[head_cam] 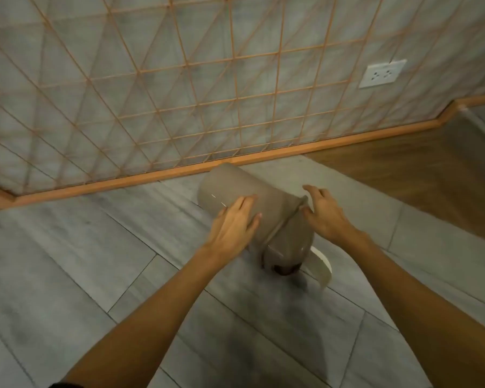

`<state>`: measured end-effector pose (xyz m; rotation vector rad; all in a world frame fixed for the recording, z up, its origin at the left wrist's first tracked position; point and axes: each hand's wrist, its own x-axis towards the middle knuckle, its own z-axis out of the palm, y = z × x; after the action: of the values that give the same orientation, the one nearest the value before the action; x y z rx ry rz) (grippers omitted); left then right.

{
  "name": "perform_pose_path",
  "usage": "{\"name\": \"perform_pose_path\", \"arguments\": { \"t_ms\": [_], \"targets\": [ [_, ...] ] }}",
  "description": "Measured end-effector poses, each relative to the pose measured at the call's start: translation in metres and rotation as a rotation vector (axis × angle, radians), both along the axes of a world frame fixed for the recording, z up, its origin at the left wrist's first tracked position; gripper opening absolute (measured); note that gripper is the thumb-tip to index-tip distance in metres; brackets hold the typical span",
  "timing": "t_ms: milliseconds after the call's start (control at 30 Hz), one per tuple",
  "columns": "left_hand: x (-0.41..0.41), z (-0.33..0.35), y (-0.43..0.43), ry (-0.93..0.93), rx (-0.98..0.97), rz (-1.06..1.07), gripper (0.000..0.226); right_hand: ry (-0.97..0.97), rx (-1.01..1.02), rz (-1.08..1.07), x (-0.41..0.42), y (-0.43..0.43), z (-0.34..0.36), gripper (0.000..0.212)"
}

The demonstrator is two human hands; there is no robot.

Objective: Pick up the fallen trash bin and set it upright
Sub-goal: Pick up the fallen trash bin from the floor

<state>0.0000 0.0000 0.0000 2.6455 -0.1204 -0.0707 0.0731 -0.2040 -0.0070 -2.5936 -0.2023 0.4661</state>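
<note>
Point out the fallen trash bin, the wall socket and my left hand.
trash bin (pixel 266 197): head view, on its tan side wall.
wall socket (pixel 382 73): head view, middle of the white plate.
left hand (pixel 233 225): head view, back of the hand.

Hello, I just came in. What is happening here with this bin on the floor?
A person is bending over a beige trash bin that lies on its side on the grey floor, close to the wall. The left hand rests flat on the bin's body. The right hand is open beside the lid end, touching or nearly touching it. The lid has swung partly open. The bin is not yet lifted or upright.
</note>
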Motion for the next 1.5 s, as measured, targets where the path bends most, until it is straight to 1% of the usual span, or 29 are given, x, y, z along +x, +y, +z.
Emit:
{"name": "perform_pose_path", "arguments": {
  "t_ms": [100,200,267,400,500,600,667,833,900,967,1000,1067,1167,1233,1267,1333,1400,1500],
  "targets": [
    [0.001,-0.023,-0.01,0.042,-0.042,0.016,0.042,0.045,0.048,-0.001,-0.001,0.0,-0.015,0.053],
    [0.001,-0.041,-0.02,0.114,-0.065,0.026,0.038,0.083,0.023,0.015,-0.003,0.0,-0.023,0.051],
    [0.0,-0.05,-0.025,0.113,-0.095,0.029,0.036,0.08,0.037,0.007,-0.003,0.002,-0.022,0.052],
    [-0.005,-0.058,-0.034,0.145,-0.092,0.032,0.031,0.12,0.126,-0.127,-0.007,0.0,-0.023,0.054],
    [-0.004,-0.057,-0.036,0.138,-0.104,0.031,0.025,0.269,0.17,-0.278,-0.02,-0.006,-0.035,0.053],
    [-0.001,-0.057,-0.038,0.13,-0.135,0.02,0.02,0.445,0.282,-0.449,-0.03,-0.008,-0.048,0.054],
    [0.002,-0.057,-0.037,0.151,-0.174,0.019,0.019,0.507,0.359,-0.515,-0.033,-0.01,-0.051,0.054],
    [0.01,-0.056,-0.03,0.17,-0.277,0.041,0.016,0.594,0.61,-0.68,-0.031,-0.024,-0.057,0.054],
    [0.013,-0.051,-0.029,0.151,-0.315,0.064,0.015,0.609,0.727,-0.762,-0.031,-0.027,-0.058,0.047],
    [0.016,-0.043,-0.027,0.114,-0.357,0.105,0.017,0.622,0.793,-0.828,-0.031,-0.029,-0.056,0.041],
    [0.018,-0.038,-0.026,0.096,-0.377,0.126,0.017,0.631,0.799,-0.849,-0.032,-0.03,-0.055,0.043],
    [0.023,-0.029,-0.021,0.068,-0.432,0.164,0.016,0.667,0.803,-0.863,-0.033,-0.031,-0.054,0.059],
    [0.028,-0.019,-0.012,0.097,-0.645,0.228,0.014,0.711,0.909,-0.867,-0.034,-0.031,-0.051,0.085],
    [0.027,-0.012,-0.01,0.13,-0.762,0.267,0.013,0.738,1.005,-0.855,-0.032,-0.029,-0.05,0.092],
    [0.027,-0.009,-0.009,0.137,-0.788,0.278,0.012,0.743,1.053,-0.837,-0.03,-0.028,-0.049,0.091],
    [0.026,-0.004,-0.006,0.141,-0.82,0.29,0.013,0.713,1.117,-0.793,-0.027,-0.025,-0.042,0.079],
    [0.024,-0.001,-0.002,0.141,-0.86,0.31,0.013,0.664,1.129,-0.775,-0.024,-0.023,-0.033,0.068],
    [0.022,0.004,0.006,0.146,-0.947,0.358,0.015,0.643,1.093,-0.773,-0.017,-0.022,-0.02,0.058]
  ]
}}
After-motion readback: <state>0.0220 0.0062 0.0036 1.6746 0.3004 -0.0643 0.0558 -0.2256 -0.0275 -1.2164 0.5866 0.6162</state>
